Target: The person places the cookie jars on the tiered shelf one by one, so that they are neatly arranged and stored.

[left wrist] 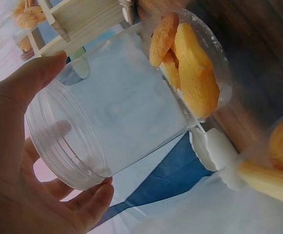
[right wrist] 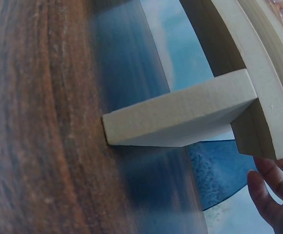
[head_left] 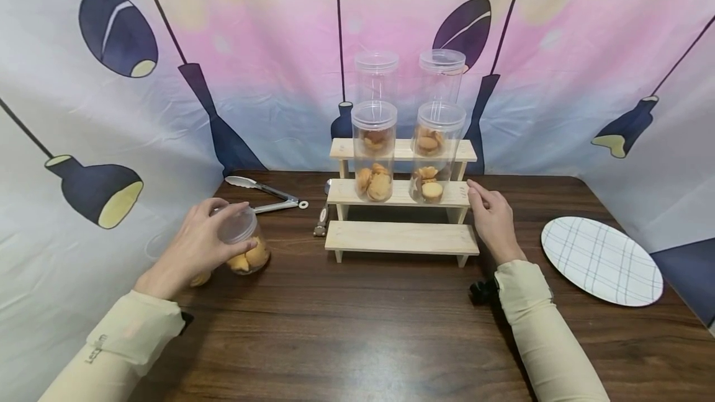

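Observation:
My left hand [head_left: 192,244] grips a clear cookie jar [head_left: 246,253] by its lid [left wrist: 68,136], thumb on one side and fingers on the other. Yellow and golden cookies [left wrist: 195,73] lie at the bottom of this jar. It is upright, close over the table's left part. Behind the hand, a second jar is mostly hidden; a cookie [head_left: 200,278] shows in it. My right hand [head_left: 494,219] has its fingertips at the right end of the middle shelf of a three-step wooden rack [head_left: 402,237]. In the right wrist view, the fingers [right wrist: 273,178] are at the shelf's edge.
Two cookie jars stand on the middle step, including the left one [head_left: 373,169], and two on the top step. Tongs [head_left: 274,194] and a brown-handled utensil [head_left: 321,222] lie left of the rack. A checked oval plate [head_left: 603,259] lies at right. Printed cloth [head_left: 268,48] hangs behind.

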`<state>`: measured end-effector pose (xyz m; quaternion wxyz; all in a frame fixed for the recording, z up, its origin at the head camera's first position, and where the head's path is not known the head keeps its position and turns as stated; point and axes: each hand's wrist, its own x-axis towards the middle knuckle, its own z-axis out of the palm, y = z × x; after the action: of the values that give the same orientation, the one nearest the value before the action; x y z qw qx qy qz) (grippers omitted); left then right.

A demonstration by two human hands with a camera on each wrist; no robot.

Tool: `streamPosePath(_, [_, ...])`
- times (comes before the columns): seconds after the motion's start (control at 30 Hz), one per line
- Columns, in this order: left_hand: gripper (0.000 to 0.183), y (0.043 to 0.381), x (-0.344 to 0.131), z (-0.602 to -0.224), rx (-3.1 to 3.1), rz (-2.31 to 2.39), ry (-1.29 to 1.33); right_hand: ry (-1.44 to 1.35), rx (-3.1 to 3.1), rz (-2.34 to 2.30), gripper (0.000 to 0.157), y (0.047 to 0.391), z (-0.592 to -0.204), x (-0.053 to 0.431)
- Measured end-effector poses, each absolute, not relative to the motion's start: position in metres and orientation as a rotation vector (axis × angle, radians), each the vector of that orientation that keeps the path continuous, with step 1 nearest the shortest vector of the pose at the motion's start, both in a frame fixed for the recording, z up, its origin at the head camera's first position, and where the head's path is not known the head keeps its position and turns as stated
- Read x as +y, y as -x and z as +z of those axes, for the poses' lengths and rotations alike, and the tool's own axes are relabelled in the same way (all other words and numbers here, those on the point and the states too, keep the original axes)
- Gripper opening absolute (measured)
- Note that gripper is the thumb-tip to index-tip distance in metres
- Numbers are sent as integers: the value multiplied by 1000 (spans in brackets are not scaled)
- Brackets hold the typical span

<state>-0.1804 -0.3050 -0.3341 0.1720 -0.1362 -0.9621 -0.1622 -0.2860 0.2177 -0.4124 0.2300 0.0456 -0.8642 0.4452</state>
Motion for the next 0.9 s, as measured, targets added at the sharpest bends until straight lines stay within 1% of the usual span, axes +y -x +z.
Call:
streamPosePath(0.33, [66,191,-281,-322,-2722,-434,437,-125,-2372,1220,46,286,-411,218])
streamPosePath(0.63, [68,199,-256,-315,-2716,-413,572,-124,-2382,1242,49,285,-412,217])
streamPosePath(0.9, [68,205,-233,-305,-2714,-410,653,-133,-2365,1263,48,284,-412,216])
